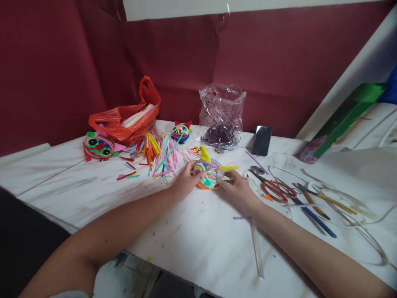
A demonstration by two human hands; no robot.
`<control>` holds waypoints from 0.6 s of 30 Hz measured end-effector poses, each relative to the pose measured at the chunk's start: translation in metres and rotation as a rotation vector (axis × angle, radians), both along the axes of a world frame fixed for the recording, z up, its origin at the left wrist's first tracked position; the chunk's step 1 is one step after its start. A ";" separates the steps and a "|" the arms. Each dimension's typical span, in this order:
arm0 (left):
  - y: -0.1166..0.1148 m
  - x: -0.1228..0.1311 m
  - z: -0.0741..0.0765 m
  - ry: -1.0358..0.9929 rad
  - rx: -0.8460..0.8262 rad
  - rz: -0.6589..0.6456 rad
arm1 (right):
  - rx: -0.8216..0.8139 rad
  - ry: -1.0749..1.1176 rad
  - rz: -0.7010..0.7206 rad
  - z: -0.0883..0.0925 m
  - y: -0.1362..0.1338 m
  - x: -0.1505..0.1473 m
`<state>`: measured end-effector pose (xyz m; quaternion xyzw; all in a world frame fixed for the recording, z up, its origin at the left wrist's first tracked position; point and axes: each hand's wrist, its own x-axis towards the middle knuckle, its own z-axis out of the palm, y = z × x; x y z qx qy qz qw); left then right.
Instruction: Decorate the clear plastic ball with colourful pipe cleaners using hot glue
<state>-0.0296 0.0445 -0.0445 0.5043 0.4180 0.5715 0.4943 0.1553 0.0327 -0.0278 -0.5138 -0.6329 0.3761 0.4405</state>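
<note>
A round craft animal (pixel 211 174) wrapped in coloured fuzzy strips sits on the table between both hands. Two pointed yellow ears stick out of it, and its middle is partly bare and see-through. My left hand (pixel 187 181) grips its left side, thumb across the front. On the other side my right hand (pixel 237 188) is closed at the edge, with thumb and fingers around a pale green strip (pixel 228 179) lying against the animal. Whether that strip is fixed down there, I cannot tell.
Loose pipe cleaners (pixel 169 159), a red plastic bag (pixel 124 120) and two finished craft animals, one big-eyed (pixel 99 147) and one blue (pixel 180 131), are at left. Behind stand a clear bag (pixel 221 116) and a phone (pixel 262 140). Scissors (pixel 277 191), pliers (pixel 328 200) and cables lie right; a clear stick (pixel 257 252) lies in front.
</note>
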 end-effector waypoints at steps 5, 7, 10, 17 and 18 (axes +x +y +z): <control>0.002 -0.001 -0.006 0.127 0.090 0.012 | -0.036 -0.009 -0.038 -0.001 0.001 0.000; 0.003 0.000 -0.008 0.141 0.104 0.028 | -0.019 -0.022 -0.060 0.001 0.000 -0.001; 0.004 0.003 -0.011 0.156 0.108 0.075 | 0.015 -0.056 -0.103 0.004 0.000 -0.003; 0.008 0.005 -0.016 0.176 0.149 0.084 | 0.054 -0.045 -0.149 0.001 0.001 -0.005; 0.009 0.005 -0.016 0.172 0.148 0.086 | 0.057 -0.052 -0.146 0.000 0.002 -0.004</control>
